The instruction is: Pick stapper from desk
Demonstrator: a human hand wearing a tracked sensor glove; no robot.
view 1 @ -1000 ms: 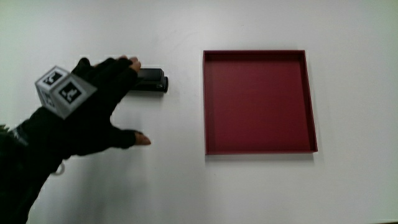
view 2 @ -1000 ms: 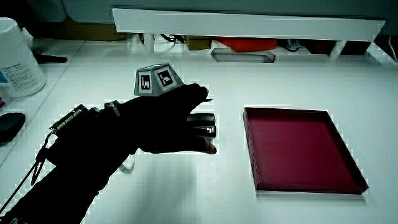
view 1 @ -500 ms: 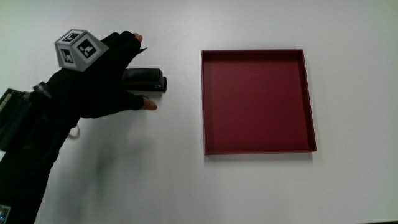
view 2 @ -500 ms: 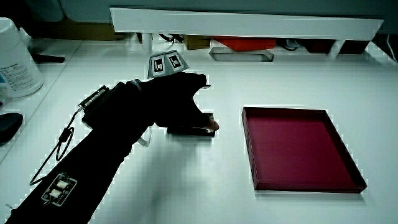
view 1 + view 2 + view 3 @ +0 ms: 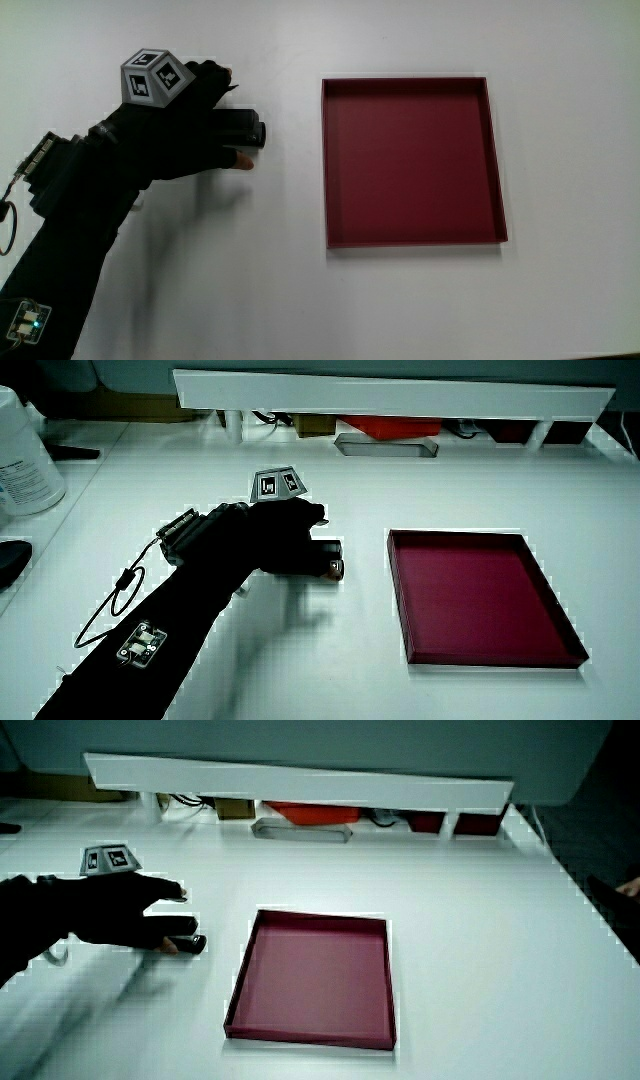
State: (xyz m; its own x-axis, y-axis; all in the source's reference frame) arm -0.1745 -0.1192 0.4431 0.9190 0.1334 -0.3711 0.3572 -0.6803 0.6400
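The black stapler (image 5: 249,130) lies on the white table beside the red tray (image 5: 410,160), and only the end facing the tray shows. The gloved hand (image 5: 190,125) covers the remainder, with its thumb pressed to the side nearer the person and its fingers curled over the top. Its patterned cube (image 5: 155,77) sits on the back of the hand. In both side views the hand (image 5: 280,540) (image 5: 110,915) wraps the stapler (image 5: 328,557) (image 5: 188,942), which rests at table level.
The shallow square red tray (image 5: 470,595) (image 5: 315,975) holds nothing. A low white partition (image 5: 390,395) has clutter under it. A white bottle (image 5: 25,450) and a dark object (image 5: 8,560) stand at the table's edge beside the forearm.
The hand slid farther over the stapler. Its thumb came in from the open table to the stapler's near side, and its fingers closed over the top.
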